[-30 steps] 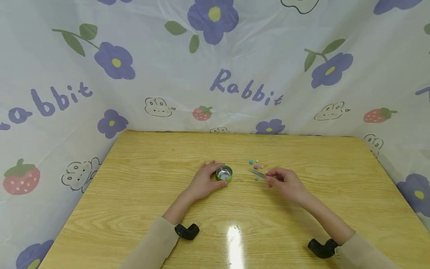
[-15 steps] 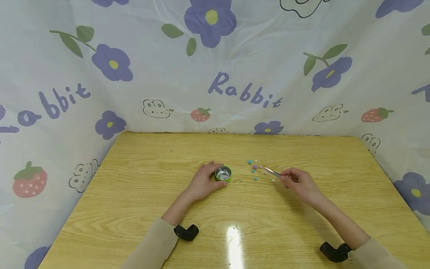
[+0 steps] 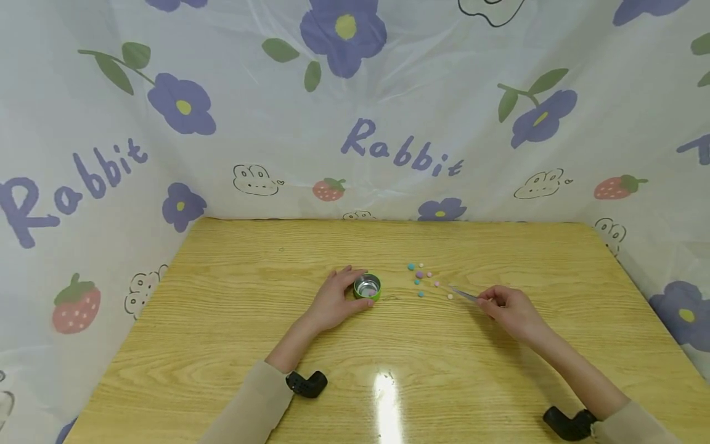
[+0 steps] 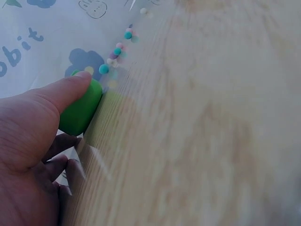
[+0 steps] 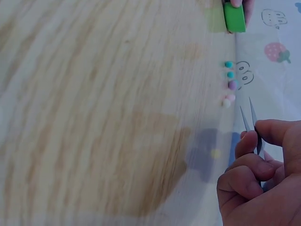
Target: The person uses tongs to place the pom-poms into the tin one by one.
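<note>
Small round teal, pink, purple, white balls point(image 3: 420, 275) lie right of green round metal-lined cup point(image 4: 82, 115) clasped by left hand point(image 3: 333, 302). Right hand point(image 3: 516, 312), nearer, pinches slim silver tweezers point(image 3: 467, 295) pointing left-far, tips beside rightmost balls.

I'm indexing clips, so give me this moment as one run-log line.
left hand: holds green container | right hand: holds tweezers, tips apart | small balls: loose on table

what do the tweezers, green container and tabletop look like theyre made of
Tweezers: probably metal; the thin prongs look silvery grey.
Green container: inside likely polished metal, shiny and silvery; outside smooth solid green, painted metal or plastic, can't tell.
Tabletop: wood or wood-look laminate, from the grain lines; glossy, with a bright reflected streak.
</note>
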Available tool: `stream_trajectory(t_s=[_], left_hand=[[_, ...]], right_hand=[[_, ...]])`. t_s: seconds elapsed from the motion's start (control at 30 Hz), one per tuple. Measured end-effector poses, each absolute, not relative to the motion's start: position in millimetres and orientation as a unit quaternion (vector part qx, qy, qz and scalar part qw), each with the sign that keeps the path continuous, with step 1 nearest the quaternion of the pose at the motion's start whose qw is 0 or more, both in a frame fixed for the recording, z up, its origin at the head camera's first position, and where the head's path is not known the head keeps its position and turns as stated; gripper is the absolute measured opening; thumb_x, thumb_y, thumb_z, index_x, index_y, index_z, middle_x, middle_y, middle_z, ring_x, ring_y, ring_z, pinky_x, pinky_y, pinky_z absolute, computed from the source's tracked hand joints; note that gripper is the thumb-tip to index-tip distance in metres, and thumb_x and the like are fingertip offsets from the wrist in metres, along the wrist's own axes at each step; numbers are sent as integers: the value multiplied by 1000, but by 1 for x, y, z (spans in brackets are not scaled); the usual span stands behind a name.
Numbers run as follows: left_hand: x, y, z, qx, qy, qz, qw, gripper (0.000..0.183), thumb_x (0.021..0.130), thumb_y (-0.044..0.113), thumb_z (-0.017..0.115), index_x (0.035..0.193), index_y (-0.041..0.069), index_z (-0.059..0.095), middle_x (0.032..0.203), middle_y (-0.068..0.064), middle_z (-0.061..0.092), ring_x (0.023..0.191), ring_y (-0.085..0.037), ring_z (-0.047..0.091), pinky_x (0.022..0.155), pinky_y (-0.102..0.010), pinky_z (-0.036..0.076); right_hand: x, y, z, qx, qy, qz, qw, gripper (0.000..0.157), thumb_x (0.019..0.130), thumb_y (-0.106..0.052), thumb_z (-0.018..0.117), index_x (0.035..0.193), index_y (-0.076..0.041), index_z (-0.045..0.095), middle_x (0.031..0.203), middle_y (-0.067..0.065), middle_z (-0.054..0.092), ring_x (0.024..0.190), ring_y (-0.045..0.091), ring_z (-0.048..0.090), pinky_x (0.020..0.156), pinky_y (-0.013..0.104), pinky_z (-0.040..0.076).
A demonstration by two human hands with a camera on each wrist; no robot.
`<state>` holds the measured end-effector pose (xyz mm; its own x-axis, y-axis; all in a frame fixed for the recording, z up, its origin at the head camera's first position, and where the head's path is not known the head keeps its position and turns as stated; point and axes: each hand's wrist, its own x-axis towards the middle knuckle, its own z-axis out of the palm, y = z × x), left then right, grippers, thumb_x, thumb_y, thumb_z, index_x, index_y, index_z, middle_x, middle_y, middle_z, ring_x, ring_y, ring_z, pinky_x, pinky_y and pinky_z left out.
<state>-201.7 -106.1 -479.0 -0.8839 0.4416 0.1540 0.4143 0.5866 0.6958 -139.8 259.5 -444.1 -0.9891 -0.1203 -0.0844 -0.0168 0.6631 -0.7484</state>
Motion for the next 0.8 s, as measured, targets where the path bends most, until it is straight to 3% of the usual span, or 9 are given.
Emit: stream_trajectory(t_s=[0.8], left_hand=[[-200, -107, -476, 238, 892, 383, 25, 69, 82, 37, 74, 138, 6, 49, 137, -12, 50, 137, -30, 29, 115, -47, 8]], right_hand=[[-134, 266, -451, -45, 915, -395, 65, 23, 96, -23, 58, 102, -2, 65, 64, 4, 53, 51, 13, 42, 44, 26, 35]])
